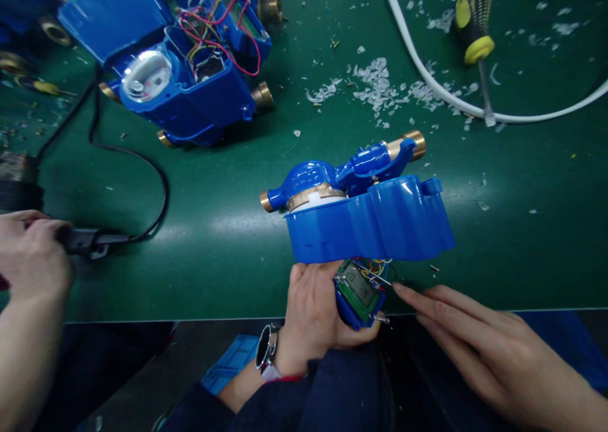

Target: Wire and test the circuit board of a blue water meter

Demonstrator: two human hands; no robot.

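Observation:
A blue water meter (370,223) with brass threaded ends lies on its side near the table's front edge. Its small blue cover with a green circuit board and LCD display (360,286) hangs toward me, joined by thin coloured wires (379,268). My left hand (313,305), with a watch on its wrist, is closed around this display cover and steadies it against the meter's housing. My right hand (465,337) comes in from the right, its fingers close together. At its index fingertip is a thin white strand (377,276) reaching to the wires; whether wire or rod is unclear.
Another person's hand (33,261) grips a black corded tool (85,241) at left. An opened blue meter (190,96) with loose wires stands behind. Plastic scraps (375,83), a yellow-black screwdriver (475,33) and a white cable (418,64) lie on the green tabletop (522,242).

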